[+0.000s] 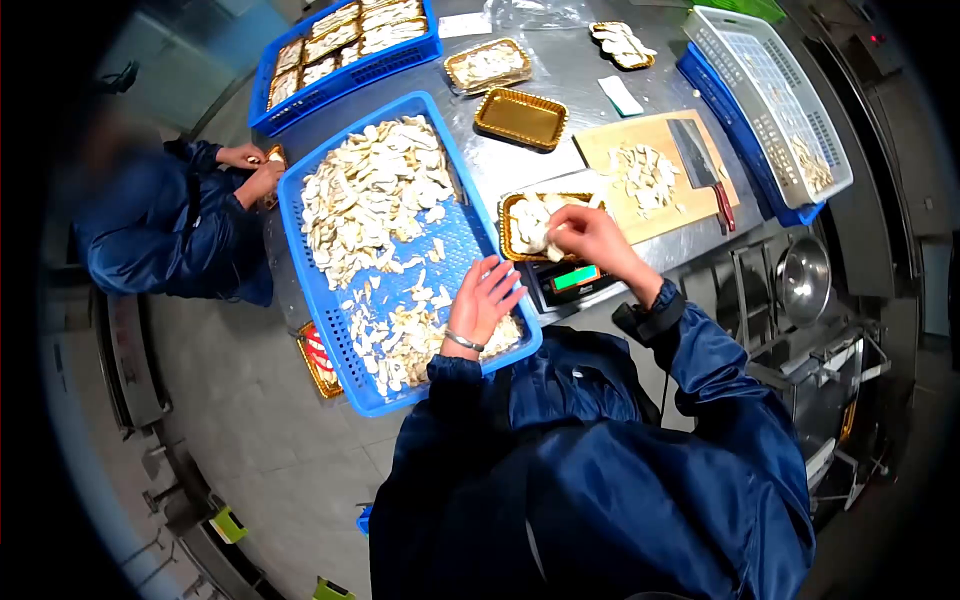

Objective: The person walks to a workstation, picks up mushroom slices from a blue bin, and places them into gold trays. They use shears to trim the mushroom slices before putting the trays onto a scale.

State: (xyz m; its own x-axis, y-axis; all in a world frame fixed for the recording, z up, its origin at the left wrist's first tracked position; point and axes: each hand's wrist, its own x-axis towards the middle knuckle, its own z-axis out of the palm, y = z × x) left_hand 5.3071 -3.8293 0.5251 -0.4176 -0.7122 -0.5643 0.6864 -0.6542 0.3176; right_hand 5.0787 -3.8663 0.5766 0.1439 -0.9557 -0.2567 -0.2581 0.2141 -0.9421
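Note:
My right hand (592,240) is closed in a pinch over a gold tray (508,248) of pale mushroom slices (530,222), with a slice at its fingertips. The tray rests on a scale (590,290) with a lit green display. My left hand (484,305) is open, palm up and fingers spread, above the near right edge of a large blue crate (425,235). Sliced mushrooms (375,190) are heaped at the crate's far end, with smaller pieces scattered toward me.
A cutting board (600,150) holds mushroom pieces and a cleaver (697,155). Behind the scale are a bare gold tray (520,118) and a filled tray (487,66). Stacked crates (775,100) stand right; a blue crate of filled trays (345,85) stands back left. A co-worker (180,220) handles a tray at left.

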